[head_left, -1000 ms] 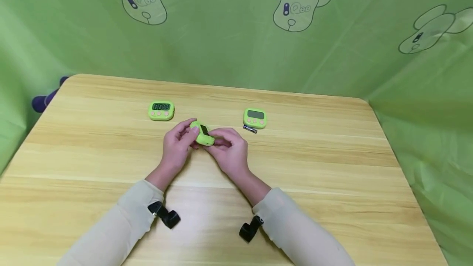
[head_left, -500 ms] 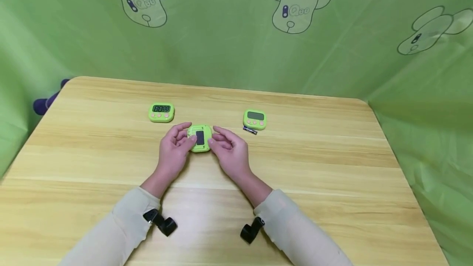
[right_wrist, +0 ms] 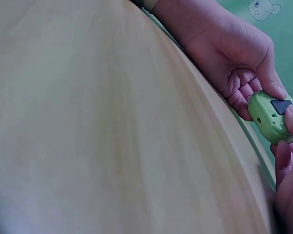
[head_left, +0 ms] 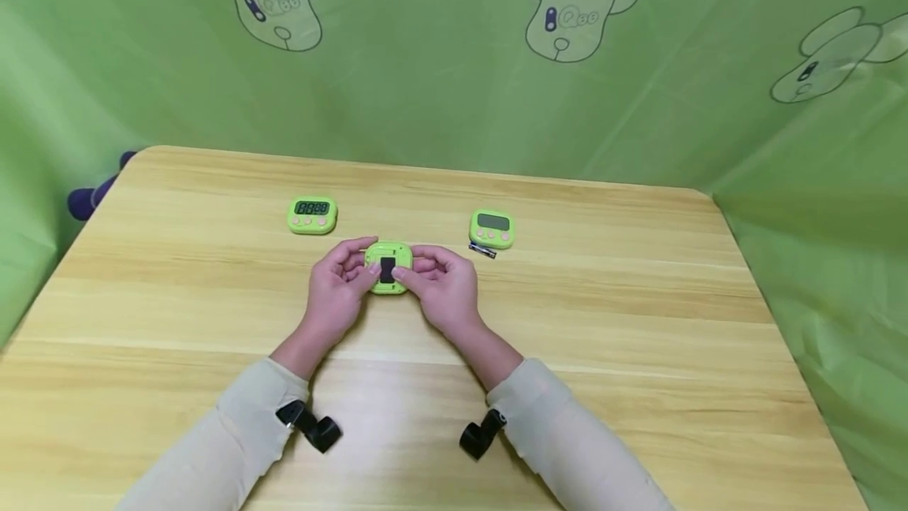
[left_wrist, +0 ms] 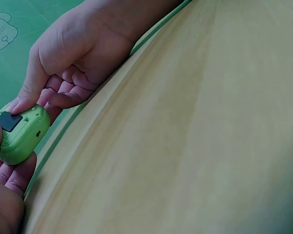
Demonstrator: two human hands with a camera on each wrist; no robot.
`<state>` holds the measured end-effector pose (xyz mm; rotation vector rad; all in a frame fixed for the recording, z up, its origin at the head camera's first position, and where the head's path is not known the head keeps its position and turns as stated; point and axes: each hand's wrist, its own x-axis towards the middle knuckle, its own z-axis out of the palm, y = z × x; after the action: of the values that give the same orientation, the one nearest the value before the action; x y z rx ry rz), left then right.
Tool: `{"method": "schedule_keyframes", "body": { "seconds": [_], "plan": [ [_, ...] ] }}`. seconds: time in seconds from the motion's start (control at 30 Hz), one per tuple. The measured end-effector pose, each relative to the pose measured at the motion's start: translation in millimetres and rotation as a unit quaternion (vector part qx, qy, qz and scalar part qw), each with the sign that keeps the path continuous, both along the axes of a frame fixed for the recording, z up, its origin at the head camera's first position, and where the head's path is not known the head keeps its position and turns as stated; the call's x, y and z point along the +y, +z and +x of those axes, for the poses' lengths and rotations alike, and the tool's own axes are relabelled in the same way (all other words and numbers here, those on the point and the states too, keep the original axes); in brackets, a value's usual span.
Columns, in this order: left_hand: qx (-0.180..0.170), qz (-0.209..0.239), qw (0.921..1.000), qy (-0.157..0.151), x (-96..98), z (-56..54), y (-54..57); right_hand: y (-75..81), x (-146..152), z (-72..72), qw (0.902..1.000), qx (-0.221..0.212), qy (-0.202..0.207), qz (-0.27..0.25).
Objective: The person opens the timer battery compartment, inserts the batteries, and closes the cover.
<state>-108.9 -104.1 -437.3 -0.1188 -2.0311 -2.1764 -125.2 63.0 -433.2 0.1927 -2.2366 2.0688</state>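
Between both hands, a green timer (head_left: 388, 287) is held back side up, its dark rectangular patch facing the head camera. My left hand (head_left: 335, 290) grips its left side, thumb on the back near the patch. On the other side my right hand (head_left: 448, 290) pinches the timer, its thumb tip by the patch's right edge. The left wrist view shows the green casing (left_wrist: 20, 146) with a small slot in its side. Fingers under the timer are partly hidden. In the right wrist view, both thumbs lie on the back of the casing (right_wrist: 266, 117).
A second green timer (head_left: 312, 215) with digits on its display lies at the back left of the wooden table (head_left: 603, 322). Another timer (head_left: 492, 229), its display blank, lies to the right, with a small battery (head_left: 482, 250) at its front edge. A green curtain (head_left: 426, 85) hangs behind.
The held timer was tilted a second ago and has turned so its back faces up. My right thumb has shifted from the timer's edge onto its back.
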Motion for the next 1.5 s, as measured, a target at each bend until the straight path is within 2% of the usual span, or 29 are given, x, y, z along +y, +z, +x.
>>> {"method": "schedule_keyframes", "body": {
  "seconds": [0.2, 0.67, 0.93, 1.17, 1.37, 1.5],
  "plan": [
    [-0.006, 0.015, 0.9998, 0.006, 2.0, -0.4, -0.3, 1.0, -1.1, 0.9, 0.9998, -0.015, -0.011, 0.006],
    [-0.029, 0.015, 0.9994, 0.007, 0.1, -0.6, 1.8, 5.1, -2.9, 0.2, 0.9984, -0.032, -0.014, 0.044],
    [-0.036, 0.011, 0.9988, 0.032, 0.7, -2.1, 0.9, 5.2, -0.7, 0.3, 0.999, -0.022, -0.016, 0.036],
    [-0.042, 0.019, 0.9971, 0.061, 2.4, -2.7, -1.4, 1.5, 0.2, 2.4, 0.9986, 0.015, -0.047, 0.02],
    [-0.035, 0.034, 0.9963, 0.071, 2.5, -3.7, -3.7, 5.4, 7.4, 5.2, 0.9959, -0.019, -0.052, 0.072],
    [-0.025, 0.045, 0.9956, 0.078, 1.7, -3.6, -3.5, 4.7, 8.9, 4.0, 0.9881, -0.002, -0.039, 0.149]
  ]
}}
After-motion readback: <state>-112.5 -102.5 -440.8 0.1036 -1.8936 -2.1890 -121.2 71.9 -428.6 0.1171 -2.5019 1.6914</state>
